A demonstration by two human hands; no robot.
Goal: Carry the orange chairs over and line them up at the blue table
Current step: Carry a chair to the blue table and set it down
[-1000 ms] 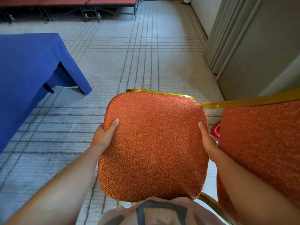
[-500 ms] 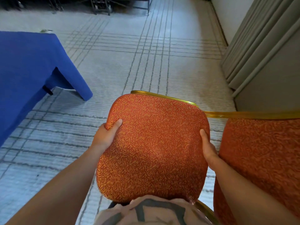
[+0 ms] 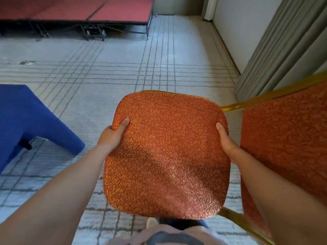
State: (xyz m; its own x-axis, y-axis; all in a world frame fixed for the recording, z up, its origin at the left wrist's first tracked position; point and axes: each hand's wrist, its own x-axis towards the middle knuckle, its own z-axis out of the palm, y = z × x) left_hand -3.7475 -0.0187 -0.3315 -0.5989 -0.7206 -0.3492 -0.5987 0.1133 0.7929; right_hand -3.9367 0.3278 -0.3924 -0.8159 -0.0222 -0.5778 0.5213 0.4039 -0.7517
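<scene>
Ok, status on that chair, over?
Left hand and right hand grip the orange chair by its seat sides. Blue table ahead-left. Second chair close on right.

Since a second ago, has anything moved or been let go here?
Nothing was let go: the left hand and right hand still grip the side edges of the orange chair seat. The view has tipped up, so the blue table sits lower in frame and the red stage shows again. The second chair stays at the right.
</scene>
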